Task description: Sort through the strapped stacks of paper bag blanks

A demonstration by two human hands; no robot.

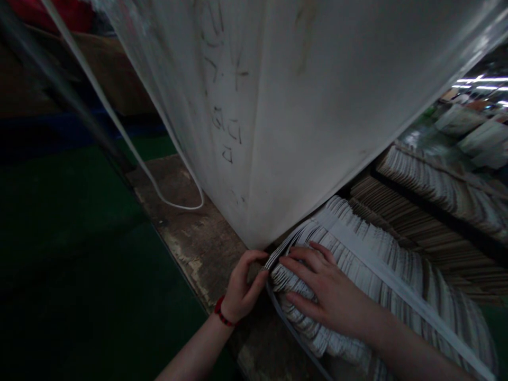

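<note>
A long bundle of thin white sheets, perhaps folded paper or card, lies packed on edge at the lower right. A flat white strap runs along its top. My left hand, with a red and black band on its wrist, pinches the outermost sheets at the bundle's near end between thumb and forefinger. My right hand rests on the top of the same bundle, its fingers spread. Its fingertips touch the sheets near that end. A large white sack-like block with dark handwritten marks stands just beyond both hands.
Under the bundle and block is a worn wooden board. A white cord loops down onto it. More stacked sheets stand at the right, with a dark bar across them. Green floor shows at the left.
</note>
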